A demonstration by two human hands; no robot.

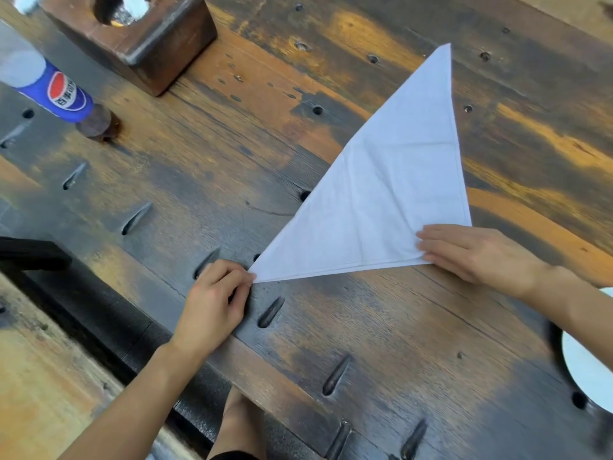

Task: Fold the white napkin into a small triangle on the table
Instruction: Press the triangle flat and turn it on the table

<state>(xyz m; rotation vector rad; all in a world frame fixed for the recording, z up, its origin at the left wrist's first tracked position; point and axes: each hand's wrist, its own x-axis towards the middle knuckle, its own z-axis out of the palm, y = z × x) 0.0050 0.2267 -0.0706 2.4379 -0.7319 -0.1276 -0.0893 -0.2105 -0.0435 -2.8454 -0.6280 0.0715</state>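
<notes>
Holds a white napkin (391, 190) flat on a dark, worn wooden surface (331, 327), right of centre, already folded into one large triangle. Long folded edge on the left, one tip pointing away to the far side, one tip near and left, third corner near and right. Pinches the near-left tip with the left hand (215, 300): grip clamped on the cloth, fingers curled in at the very point. Presses the near-right corner with the right hand (477, 254): grip apart, fingers straight and side by side, lying flat on the cloth, palm past the napkin's edge. Hands well apart, the triangle's near hemmed edge stretched between them. Faint creases across the middle of the cloth. At far left, a Pepsi bottle (66, 94) with a blue label, its dark end on the wood. Just beyond it, a dark wooden block (159, 51) with a round hole in its top. At the right edge, part of a round white plate (590, 360), cut off by the frame, near the right forearm. At the left edge, a black object (30, 254), too cropped to name. Below, a bare knee (238, 423) by the surface's near edge.
</notes>
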